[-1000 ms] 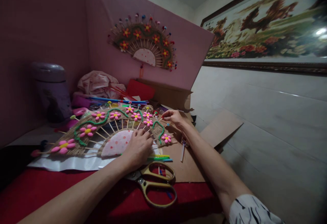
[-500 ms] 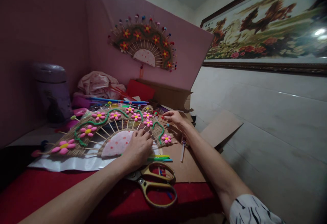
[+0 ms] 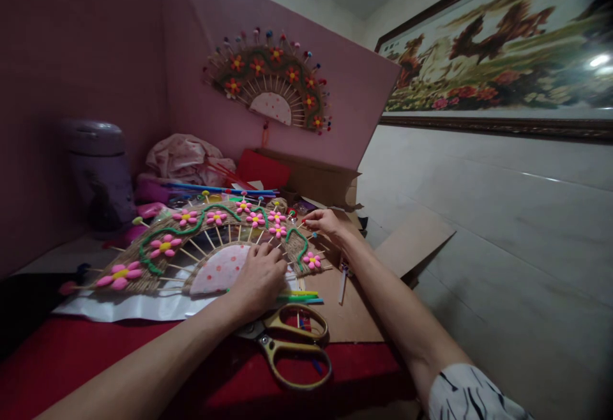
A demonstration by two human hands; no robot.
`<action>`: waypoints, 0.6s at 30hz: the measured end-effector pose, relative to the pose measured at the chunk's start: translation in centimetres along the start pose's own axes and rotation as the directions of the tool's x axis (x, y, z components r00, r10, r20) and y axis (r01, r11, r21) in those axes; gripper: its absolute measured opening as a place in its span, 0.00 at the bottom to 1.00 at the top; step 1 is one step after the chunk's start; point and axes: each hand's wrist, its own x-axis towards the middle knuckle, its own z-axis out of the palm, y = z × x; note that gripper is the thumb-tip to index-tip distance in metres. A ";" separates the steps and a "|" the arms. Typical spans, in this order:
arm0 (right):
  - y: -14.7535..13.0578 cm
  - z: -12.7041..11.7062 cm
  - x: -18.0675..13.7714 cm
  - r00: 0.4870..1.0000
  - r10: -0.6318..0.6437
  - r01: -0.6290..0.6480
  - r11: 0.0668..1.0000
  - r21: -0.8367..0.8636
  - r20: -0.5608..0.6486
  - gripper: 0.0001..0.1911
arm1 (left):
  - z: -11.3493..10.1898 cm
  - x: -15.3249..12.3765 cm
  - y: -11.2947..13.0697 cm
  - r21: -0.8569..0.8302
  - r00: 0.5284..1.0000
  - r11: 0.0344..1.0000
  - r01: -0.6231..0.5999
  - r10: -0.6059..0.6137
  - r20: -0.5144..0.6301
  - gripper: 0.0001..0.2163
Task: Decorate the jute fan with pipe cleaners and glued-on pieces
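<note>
A craft fan [image 3: 268, 214] of sticks and wound twine lies in front of me, decorated with pink flowers and a wavy green strip. Small coloured balls tip its sticks. My left hand [image 3: 261, 273] rests with curled fingers over the right end of the fan's white, red-dotted half-round base [image 3: 218, 270], holding it down. At the fan's right edge, my right hand [image 3: 328, 223] has thumb and fingers pinched on a small red ball [image 3: 303, 221] at a stick's tip. Gold-handled scissors [image 3: 297, 346] lie just below my left hand, their blades partly hidden.
Green, yellow and blue strips [image 3: 301, 297] lie beside the scissors on cardboard [image 3: 359, 318]. A purple flask [image 3: 98, 174] stands at left. Behind are a pink cloth [image 3: 186, 157], a red sheet [image 3: 263, 168] and a cardboard box [image 3: 316, 180]. A similar fan [image 3: 271, 82] hangs on the pink panel.
My right hand has shifted very slightly left with its pinch at the red ball. My left hand and the fan stay in place.
</note>
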 end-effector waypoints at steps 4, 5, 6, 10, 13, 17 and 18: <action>0.0 0.0 0.2 1.000 -0.005 0.005 1.000 -0.017 -0.012 0.07 | 0.0 -0.1 0.0 -0.008 1.000 1.000 -0.011 0.011 -0.010 0.05; 0.0 0.0 0.2 1.000 -0.008 0.007 1.000 -0.020 -0.013 0.07 | 0.0 -0.1 0.0 -0.008 1.000 1.000 -0.011 0.011 -0.012 0.05; 0.0 -0.1 0.2 1.000 -0.010 0.009 1.000 -0.023 -0.013 0.07 | 0.0 -0.1 0.0 -0.008 1.000 1.000 -0.011 0.011 -0.015 0.05; 0.0 -0.2 0.1 1.000 -0.013 0.013 0.999 -0.037 -0.010 0.07 | 0.0 -0.1 0.0 -0.009 1.000 1.000 -0.014 0.014 -0.016 0.04; 0.2 -0.2 0.1 1.000 -0.016 0.015 0.998 -0.060 -0.025 0.06 | -0.1 0.0 0.0 -0.008 1.000 1.000 -0.015 0.015 -0.011 0.05; 0.4 0.0 0.3 0.997 -0.030 0.022 0.993 -0.117 -0.068 0.06 | -0.1 0.0 0.0 -0.002 1.000 1.000 -0.018 0.018 -0.014 0.06; 0.4 0.0 0.3 0.996 -0.035 0.024 0.991 -0.134 -0.080 0.06 | -0.2 0.0 0.1 -0.001 1.000 1.000 -0.019 0.019 -0.013 0.06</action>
